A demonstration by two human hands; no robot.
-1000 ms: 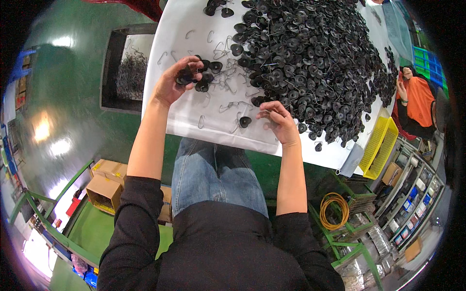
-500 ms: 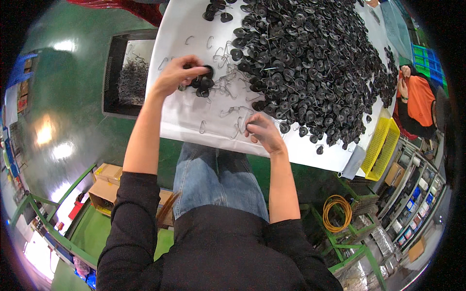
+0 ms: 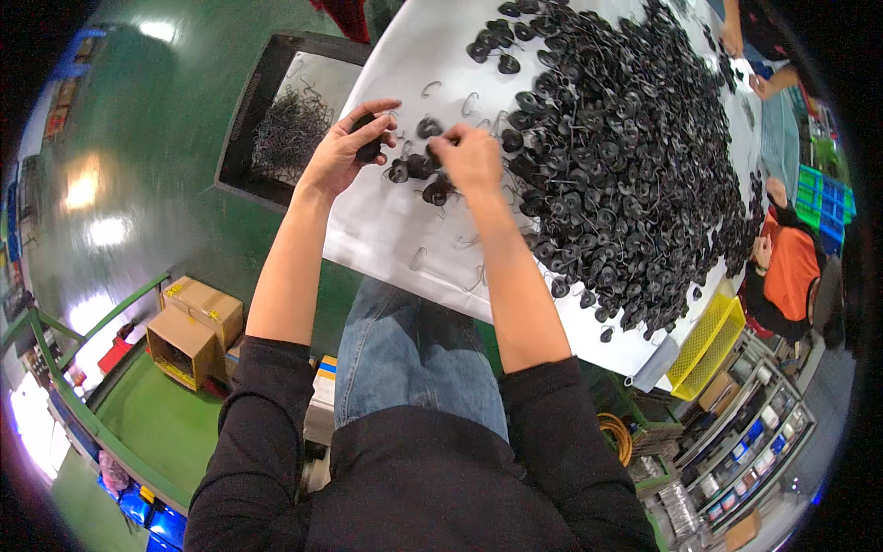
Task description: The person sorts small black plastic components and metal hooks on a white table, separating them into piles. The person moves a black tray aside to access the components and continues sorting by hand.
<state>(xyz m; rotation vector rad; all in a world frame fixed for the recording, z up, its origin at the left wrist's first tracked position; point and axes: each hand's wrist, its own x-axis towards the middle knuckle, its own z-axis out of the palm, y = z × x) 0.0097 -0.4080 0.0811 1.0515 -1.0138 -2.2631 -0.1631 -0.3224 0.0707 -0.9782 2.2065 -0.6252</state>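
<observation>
My left hand (image 3: 345, 152) is closed on a black, round, disc-like piece (image 3: 369, 138) above the left part of the white table (image 3: 368, 212). My right hand (image 3: 471, 161) has its fingers bent together over a small cluster of similar black pieces (image 3: 419, 166). Its fingertips are partly hidden and slightly blurred, so what they grip cannot be made out. Thin bent wire hooks (image 3: 418, 258) lie loose around both hands. To the right spreads a big heap of black round pieces (image 3: 616, 166), many with wire hooks on them.
A dark crate (image 3: 241, 147) of wire hooks stands left of the table. At the table's right corner sits a yellow basket (image 3: 706, 345). One person in orange (image 3: 789, 267) is at the right; another person's hands (image 3: 760, 86) reach in at the upper right. Cardboard boxes (image 3: 198, 322) are lower left.
My right hand has moved from the table's near edge up and left to the small cluster. My left hand has drawn off the cluster with a black piece. The view has shifted.
</observation>
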